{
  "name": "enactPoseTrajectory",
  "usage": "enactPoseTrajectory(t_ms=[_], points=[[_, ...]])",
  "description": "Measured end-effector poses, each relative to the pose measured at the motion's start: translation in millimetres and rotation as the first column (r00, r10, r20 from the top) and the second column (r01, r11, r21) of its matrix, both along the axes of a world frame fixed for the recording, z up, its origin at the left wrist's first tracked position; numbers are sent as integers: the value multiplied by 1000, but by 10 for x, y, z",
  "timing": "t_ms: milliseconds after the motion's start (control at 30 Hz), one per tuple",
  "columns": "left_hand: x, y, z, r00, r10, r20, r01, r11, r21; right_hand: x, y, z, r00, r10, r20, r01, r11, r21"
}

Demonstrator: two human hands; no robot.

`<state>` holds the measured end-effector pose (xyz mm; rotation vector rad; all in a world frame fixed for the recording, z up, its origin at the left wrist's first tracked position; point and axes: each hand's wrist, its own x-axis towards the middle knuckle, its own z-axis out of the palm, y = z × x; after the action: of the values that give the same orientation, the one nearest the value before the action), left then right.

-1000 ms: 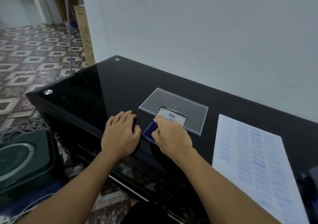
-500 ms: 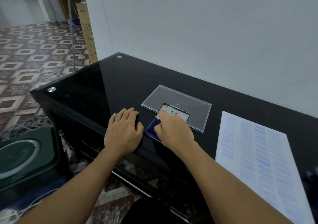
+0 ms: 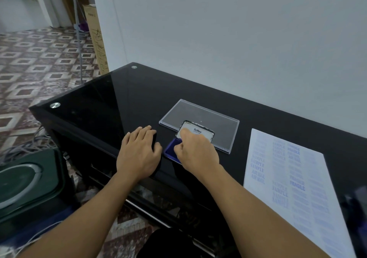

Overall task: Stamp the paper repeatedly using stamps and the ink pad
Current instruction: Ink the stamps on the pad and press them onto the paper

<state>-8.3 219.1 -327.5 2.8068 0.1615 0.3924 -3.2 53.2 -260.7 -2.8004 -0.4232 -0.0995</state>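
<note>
Head view looks down on a black glass desk [image 3: 119, 103] with both bare forearms reaching in. The left hand [image 3: 139, 154] lies palm down near the desk's front edge, fingers straight and pressed together, over a small dark object [image 3: 154, 138] that is mostly hidden under the fingertips. Just to its right, the right hand [image 3: 195, 152] sits knuckles up over the open ink pad [image 3: 171, 148], fingers curled down. What they pinch, if anything, is hidden, so I cannot tell. The pad's blue surface shows at the left of this hand, and its raised lid [image 3: 200, 131], white with a printed label, stands just beyond the fingertips. A clear plastic cover [image 3: 200, 115] lies flat beyond the lid. The paper [image 3: 288, 178] lies well to the right of the right hand, covered in columns of blue stamped words.
</note>
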Motion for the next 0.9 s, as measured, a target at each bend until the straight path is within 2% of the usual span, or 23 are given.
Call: enactPoseTrajectory(t_ms=[167, 300, 433, 500, 600, 633, 733, 900], points=[[-5, 2, -2, 1000, -2, 4, 2, 1000, -4, -15, -5, 34, 1000, -4, -27, 5, 1000, 28], [-5, 14, 10, 1000, -20, -16, 20, 1000, -14, -101, -39, 72, 997, 75, -10, -75, 996, -49], [25, 60, 68, 996, -48, -72, 42, 996, -81, -104, -79, 65, 996, 21, -81, -16, 998, 60], [32, 77, 173, 992, -78, -95, 60, 981, -185, -162, -116, 66, 999, 8, -53, -4, 997, 75], [-8, 71, 330, 994, -64, -92, 17, 900, -436, -311, -221, 104, 999, -26, 28, 23, 992, 125], [-34, 53, 354, 994, -50, -95, -1, 880, -474, -361, -267, 116, 999, -38, 22, 35, 989, 143], [-135, -81, 362, 997, -49, -67, 14, 895, -446, -503, -431, 149, 998, -69, 7, 67, 987, 144], [-309, -487, 439, 985, -164, 59, 173, 885, -433, -776, -787, 235, 992, -122, -5, 122, 987, 104]])
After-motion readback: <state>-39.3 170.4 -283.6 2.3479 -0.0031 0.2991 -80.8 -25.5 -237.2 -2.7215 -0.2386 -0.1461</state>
